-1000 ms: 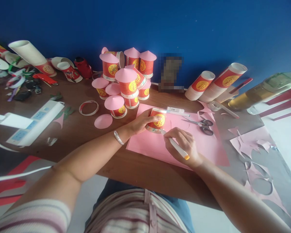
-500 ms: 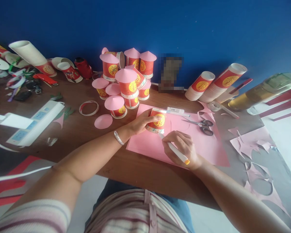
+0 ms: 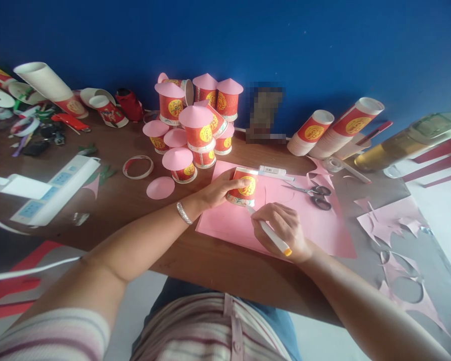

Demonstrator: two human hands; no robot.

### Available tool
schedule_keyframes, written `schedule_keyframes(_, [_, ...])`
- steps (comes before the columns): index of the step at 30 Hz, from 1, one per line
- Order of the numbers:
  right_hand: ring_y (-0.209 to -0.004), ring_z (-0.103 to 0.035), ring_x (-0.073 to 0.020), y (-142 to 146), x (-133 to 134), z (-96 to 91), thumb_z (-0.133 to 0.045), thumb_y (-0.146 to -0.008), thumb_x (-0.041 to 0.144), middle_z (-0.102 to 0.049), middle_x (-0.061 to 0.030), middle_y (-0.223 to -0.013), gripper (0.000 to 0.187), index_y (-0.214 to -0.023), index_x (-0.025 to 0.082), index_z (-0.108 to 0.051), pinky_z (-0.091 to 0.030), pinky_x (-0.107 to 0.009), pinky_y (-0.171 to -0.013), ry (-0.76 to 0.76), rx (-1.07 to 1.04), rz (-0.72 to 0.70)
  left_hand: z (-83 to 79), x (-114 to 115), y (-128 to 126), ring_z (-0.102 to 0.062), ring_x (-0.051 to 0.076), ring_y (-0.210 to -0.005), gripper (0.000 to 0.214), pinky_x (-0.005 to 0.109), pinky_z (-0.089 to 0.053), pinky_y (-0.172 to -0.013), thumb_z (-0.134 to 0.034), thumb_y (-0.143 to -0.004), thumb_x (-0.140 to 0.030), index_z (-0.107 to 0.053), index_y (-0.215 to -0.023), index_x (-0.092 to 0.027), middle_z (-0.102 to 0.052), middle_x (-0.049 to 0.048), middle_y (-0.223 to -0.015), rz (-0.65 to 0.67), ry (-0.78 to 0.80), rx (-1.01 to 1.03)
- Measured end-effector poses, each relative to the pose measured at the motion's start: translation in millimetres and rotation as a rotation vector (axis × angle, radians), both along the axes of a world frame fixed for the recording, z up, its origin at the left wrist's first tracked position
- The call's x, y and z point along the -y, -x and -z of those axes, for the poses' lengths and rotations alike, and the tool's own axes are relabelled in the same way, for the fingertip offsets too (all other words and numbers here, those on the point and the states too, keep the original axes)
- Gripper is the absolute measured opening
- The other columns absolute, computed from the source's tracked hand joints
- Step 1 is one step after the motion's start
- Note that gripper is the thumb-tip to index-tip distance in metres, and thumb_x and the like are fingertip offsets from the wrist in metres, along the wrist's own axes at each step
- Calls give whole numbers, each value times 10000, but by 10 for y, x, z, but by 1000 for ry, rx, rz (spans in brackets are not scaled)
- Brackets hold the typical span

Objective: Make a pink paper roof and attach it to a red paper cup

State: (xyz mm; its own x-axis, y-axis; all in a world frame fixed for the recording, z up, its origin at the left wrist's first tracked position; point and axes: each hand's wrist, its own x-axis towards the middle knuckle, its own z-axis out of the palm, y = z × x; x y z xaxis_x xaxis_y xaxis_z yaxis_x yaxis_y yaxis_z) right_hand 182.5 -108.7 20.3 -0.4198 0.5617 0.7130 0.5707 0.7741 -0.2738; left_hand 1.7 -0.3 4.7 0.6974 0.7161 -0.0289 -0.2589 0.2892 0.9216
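My left hand (image 3: 222,189) is closed around a red paper cup (image 3: 244,188) with a gold emblem, its thumb across the front. The cup stands over pink paper (image 3: 225,225). In my right hand (image 3: 280,228) is a slim white pen-like tool (image 3: 273,235) with an orange end. Its narrow tip is by the cup's lower rim; whether it touches is hard to tell. Black-handled scissors (image 3: 317,193) lie on the paper to the right, and a white device with a small label (image 3: 272,170) lies behind the cup.
Several red cups with pink cone tops (image 3: 195,123) are grouped behind my left hand. Tilted cup stacks (image 3: 355,125) lean at the right by a golden bottle (image 3: 398,143). A power strip (image 3: 54,190) lies left; pink scraps (image 3: 391,228) lie right.
Almost nothing differs. Both hands keep their hold and place, with only a tiny shift of the view.
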Motion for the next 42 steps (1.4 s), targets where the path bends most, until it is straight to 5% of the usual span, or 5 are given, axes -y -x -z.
schedule_keyframes(42, [-552, -546, -134, 17, 8, 9, -575, -835, 16, -607, 27, -692, 240, -938, 230, -539, -457, -274, -530, -58, 49, 36, 26, 2, 12, -644, 172, -829, 349, 289, -537, -721, -774, -827, -387, -629, -1024, -138, -675, 78, -943, 0, 28, 11])
